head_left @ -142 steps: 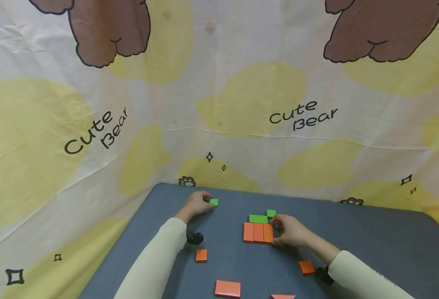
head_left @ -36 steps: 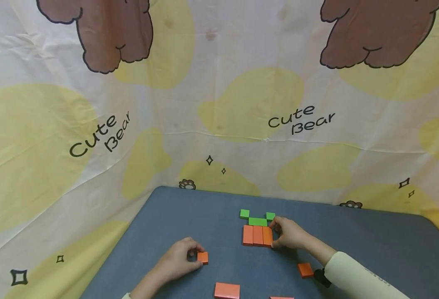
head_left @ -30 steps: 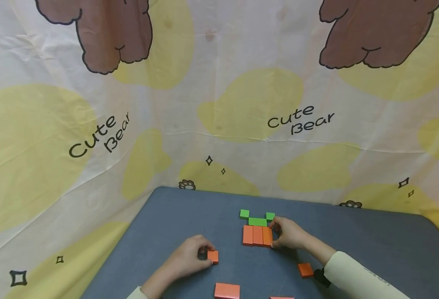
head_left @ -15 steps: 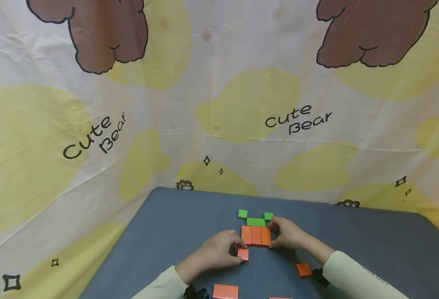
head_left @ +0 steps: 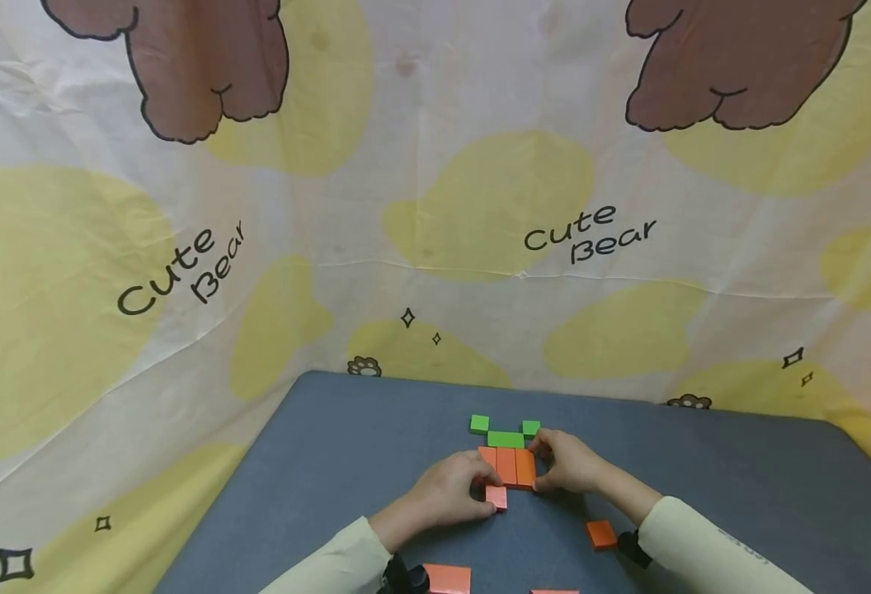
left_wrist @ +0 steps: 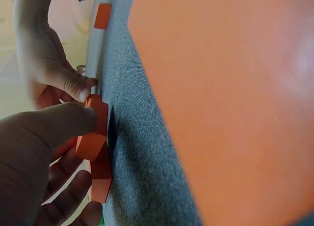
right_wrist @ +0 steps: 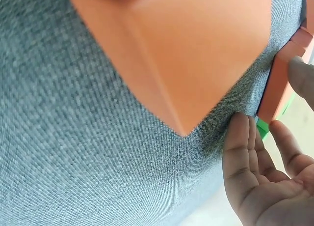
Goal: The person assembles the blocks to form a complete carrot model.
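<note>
Three orange blocks form a row [head_left: 507, 466] on the blue-grey table [head_left: 346, 462], with three green blocks [head_left: 506, 439] lined up just behind them. My left hand [head_left: 489, 497] pinches a small orange square block [head_left: 497, 497] and holds it against the row's near left corner. In the left wrist view my left hand's fingers [left_wrist: 54, 137] curl round that square block [left_wrist: 93, 140]. My right hand [head_left: 541, 467] holds the row's right block, forefinger at its far end, thumb at its near end. The right wrist view shows its fingers [right_wrist: 245, 152] beside the row [right_wrist: 279, 83].
A loose orange square [head_left: 600, 535] lies by my right wrist and fills the right wrist view [right_wrist: 181, 49]. An orange rectangle [head_left: 446, 579] sits at the near edge, looming large in the left wrist view [left_wrist: 225, 88]. A bear-print cloth [head_left: 435, 206] hangs behind the table.
My left hand picked up the small orange square at the table's left and carried it right to the row's near left corner. My right hand stayed on the row.
</note>
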Demonstrator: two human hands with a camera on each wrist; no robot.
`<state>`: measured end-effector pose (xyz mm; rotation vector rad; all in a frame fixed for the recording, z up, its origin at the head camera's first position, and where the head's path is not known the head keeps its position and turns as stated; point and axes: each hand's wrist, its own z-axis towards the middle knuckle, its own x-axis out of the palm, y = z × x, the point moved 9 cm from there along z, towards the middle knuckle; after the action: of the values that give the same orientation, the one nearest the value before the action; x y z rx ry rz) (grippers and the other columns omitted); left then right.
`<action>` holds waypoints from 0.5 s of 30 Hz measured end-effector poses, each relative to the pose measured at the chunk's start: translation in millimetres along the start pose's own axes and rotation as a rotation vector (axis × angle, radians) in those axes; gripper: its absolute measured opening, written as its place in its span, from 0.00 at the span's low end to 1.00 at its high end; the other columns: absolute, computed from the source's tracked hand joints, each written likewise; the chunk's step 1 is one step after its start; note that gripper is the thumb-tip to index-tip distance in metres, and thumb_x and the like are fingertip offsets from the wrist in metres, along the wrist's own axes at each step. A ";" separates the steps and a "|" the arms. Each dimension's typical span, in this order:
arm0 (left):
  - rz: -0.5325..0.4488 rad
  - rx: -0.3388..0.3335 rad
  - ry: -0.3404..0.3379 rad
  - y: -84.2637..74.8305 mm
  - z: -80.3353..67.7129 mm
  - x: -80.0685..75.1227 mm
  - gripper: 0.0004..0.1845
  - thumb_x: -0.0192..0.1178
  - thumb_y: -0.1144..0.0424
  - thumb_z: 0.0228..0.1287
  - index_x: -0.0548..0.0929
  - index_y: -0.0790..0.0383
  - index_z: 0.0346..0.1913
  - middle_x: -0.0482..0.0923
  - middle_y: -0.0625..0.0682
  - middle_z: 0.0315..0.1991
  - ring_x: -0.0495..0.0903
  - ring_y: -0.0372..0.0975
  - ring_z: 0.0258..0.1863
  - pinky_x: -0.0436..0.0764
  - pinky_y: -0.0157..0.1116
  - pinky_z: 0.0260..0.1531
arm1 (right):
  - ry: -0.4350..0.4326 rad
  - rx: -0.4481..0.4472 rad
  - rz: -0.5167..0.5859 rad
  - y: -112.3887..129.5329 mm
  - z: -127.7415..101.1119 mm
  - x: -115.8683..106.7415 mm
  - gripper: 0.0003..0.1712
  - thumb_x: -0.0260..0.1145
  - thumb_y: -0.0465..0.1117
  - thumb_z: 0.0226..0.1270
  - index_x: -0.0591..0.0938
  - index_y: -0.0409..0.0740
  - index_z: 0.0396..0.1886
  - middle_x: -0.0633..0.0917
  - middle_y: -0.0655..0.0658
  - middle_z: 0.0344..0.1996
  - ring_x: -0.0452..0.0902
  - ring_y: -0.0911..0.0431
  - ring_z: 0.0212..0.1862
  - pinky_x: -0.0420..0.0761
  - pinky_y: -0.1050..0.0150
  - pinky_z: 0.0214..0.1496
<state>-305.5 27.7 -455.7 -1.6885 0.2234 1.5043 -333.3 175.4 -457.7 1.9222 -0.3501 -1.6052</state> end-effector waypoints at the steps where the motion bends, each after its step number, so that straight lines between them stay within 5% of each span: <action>1: 0.003 0.001 -0.001 0.2 0.6 0.2 0.13 0.70 0.55 0.53 0.87 0.46 0.44 0.78 0.37 0.35 0.73 0.26 0.33 0.75 0.25 0.35 | 0.000 0.001 0.000 0.1 0.2 -0.1 0.27 0.81 0.35 0.39 0.79 0.41 0.41 0.81 0.45 0.37 0.75 0.53 0.40 0.79 0.51 0.47; 15: 0.012 -0.042 0.015 3.0 4.8 1.7 0.13 0.72 0.56 0.51 0.86 0.46 0.41 0.76 0.38 0.33 0.71 0.26 0.29 0.72 0.27 0.30 | 0.020 -0.040 -0.030 1.8 -0.4 0.1 0.26 0.80 0.35 0.41 0.78 0.41 0.42 0.81 0.44 0.37 0.74 0.54 0.38 0.78 0.55 0.42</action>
<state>-310.5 29.7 -458.2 -1.7342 0.2115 1.5154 -332.6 174.0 -456.7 1.9213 -0.2798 -1.5990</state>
